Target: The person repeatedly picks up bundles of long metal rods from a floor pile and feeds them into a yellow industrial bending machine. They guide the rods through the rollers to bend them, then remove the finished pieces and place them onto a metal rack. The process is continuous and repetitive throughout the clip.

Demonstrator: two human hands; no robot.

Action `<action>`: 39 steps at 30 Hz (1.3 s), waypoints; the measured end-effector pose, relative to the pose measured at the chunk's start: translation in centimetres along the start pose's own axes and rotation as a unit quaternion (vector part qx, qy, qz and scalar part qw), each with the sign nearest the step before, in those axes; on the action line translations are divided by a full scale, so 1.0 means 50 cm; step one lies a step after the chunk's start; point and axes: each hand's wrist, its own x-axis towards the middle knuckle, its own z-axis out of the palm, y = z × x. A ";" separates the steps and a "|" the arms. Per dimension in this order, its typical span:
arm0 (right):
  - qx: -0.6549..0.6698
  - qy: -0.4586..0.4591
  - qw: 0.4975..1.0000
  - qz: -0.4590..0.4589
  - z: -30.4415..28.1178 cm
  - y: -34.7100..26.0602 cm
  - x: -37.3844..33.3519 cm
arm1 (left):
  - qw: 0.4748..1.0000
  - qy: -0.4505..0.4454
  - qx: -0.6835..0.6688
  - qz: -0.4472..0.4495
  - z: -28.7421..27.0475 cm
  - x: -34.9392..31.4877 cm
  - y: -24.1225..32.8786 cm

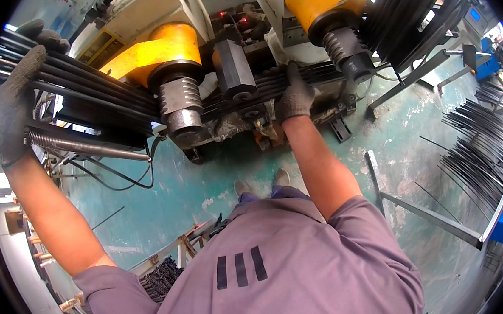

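Note:
A bundle of long dark metal rods point(99, 87) runs sideways through the machine, beneath its two yellow arms. At the far left my left hand point(14, 100), in a dark grey work glove, is closed round the bundle, thumb on the near side and fingertips showing beyond. My right hand point(297, 99), gloved likewise, grips the rods between the two yellow arms; most of its fingers are hidden. A dark hexagonal block point(234, 69) stands between that hand and the left threaded spindle point(179, 103).
The left yellow arm point(153, 53) and right yellow arm point(316, 4) carry threaded spindles. A coil spring point(85, 145) and cables hang below the rods. Loose rods point(479, 147) lie on a rack at right, with a metal frame point(431, 217) on the green floor. Short dark pieces point(163, 278) fill a bin behind.

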 end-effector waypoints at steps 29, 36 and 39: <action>-0.127 0.037 0.983 -0.126 -0.225 -0.253 -0.280 | 0.960 0.264 -0.073 0.057 0.099 -0.351 0.087; -0.273 0.246 0.871 -0.325 -0.477 -0.612 -0.559 | 0.874 0.176 -0.450 -0.050 0.370 -0.513 -0.008; -0.363 0.352 0.740 -0.443 -0.544 -0.798 -0.706 | 0.803 -0.028 -0.562 -0.197 0.632 -0.587 0.017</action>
